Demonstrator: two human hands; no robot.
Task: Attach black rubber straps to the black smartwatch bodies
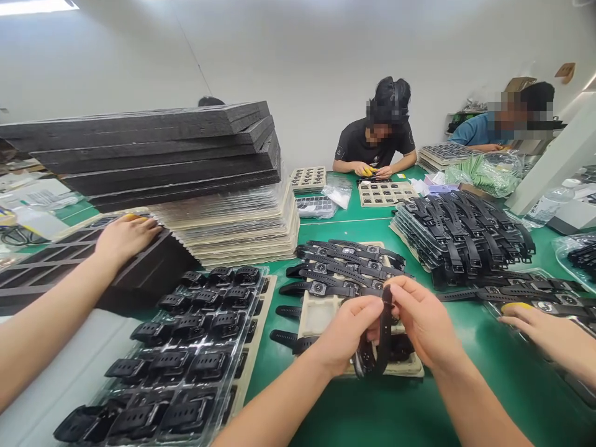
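Observation:
Between my two hands is a black smartwatch (385, 338), its strap bent into a loop above the tray. Fingers of my left hand (347, 335) are closed on one side of the strap. My right hand (421, 316) pinches the strap's upper end, its fingertips close to those of the left. Under my hands lies a beige moulded tray (319, 316) with bare pockets at its left. Across the tray's far part lie several smartwatches (326, 287) with their straps stretched flat. The watch's buckle is hidden by my fingers.
Left stands a clear tray (218, 357) of buckled watches. Behind it rise stacked trays (251, 230) topped with black foam (186, 133). Co-workers' hands reach in at left (125, 245) and right (549, 335). Stacked watches (465, 230) stand back right; a person (377, 139) works opposite.

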